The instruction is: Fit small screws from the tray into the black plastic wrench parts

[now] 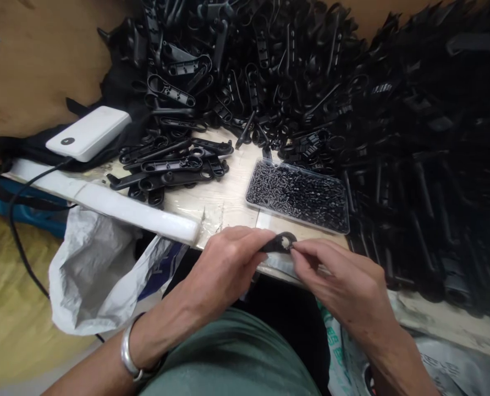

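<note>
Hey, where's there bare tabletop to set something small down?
Bare wood shows between the loose cluster of black parts and the clear tray, just beyond the left hand. A narrow wooden strip shows along the front edge at right. It's crowded behind and to the right, where a big dark heap lies.

Black plastic piece [275, 243]: far end hidden in the left hand [232, 256]. Fingertips of the right hand [347, 283] cover the ring's edge; cannot tell whether they pinch a small bit there. Dark bits [298, 193] in the clear box [296, 218] too fine to make out singly. Heap of black parts [253, 49] runs off the top edge; right-hand stack [426, 187] dark, blurred. Yellow sheeting [9, 313] cut by left edge.
</note>
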`<state>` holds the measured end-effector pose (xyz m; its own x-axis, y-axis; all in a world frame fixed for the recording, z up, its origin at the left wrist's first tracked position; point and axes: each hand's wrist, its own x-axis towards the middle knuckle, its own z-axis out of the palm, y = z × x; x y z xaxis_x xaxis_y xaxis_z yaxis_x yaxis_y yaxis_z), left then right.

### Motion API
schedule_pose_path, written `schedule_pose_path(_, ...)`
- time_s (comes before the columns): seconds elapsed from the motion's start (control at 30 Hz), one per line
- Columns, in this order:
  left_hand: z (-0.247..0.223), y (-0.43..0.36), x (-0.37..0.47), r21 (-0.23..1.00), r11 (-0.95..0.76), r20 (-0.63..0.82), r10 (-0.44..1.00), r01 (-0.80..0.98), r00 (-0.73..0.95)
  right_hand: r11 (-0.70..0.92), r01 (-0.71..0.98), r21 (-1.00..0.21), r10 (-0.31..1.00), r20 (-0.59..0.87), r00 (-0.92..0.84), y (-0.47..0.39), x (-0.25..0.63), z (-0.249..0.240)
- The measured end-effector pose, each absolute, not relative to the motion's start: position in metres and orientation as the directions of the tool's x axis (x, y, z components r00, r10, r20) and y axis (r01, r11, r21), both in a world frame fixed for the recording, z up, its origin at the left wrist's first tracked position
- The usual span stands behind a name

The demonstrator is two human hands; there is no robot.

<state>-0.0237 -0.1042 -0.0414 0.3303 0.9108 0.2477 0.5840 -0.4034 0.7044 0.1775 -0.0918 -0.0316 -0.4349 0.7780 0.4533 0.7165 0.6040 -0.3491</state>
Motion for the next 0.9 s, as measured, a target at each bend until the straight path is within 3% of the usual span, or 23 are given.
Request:
schedule_pose_path(0.33, -0.045, -0.103, -0.021, 0.663, -0.413, 0.271, 0.91, 0.625, 0.315, 0.701, 0.675, -0.23, 0.707, 0.345, -0.617, -0.088, 0.178, -0.027)
schedule_pose_path(0.9, -0.049, -0.102, -0.022, 0.705, -0.408, 0.287, 0.912, 0.58, 0.292, 0.742, 0.666, -0.07, 0.67, 0.107, -0.735, -0.085, 0.173, -0.016)
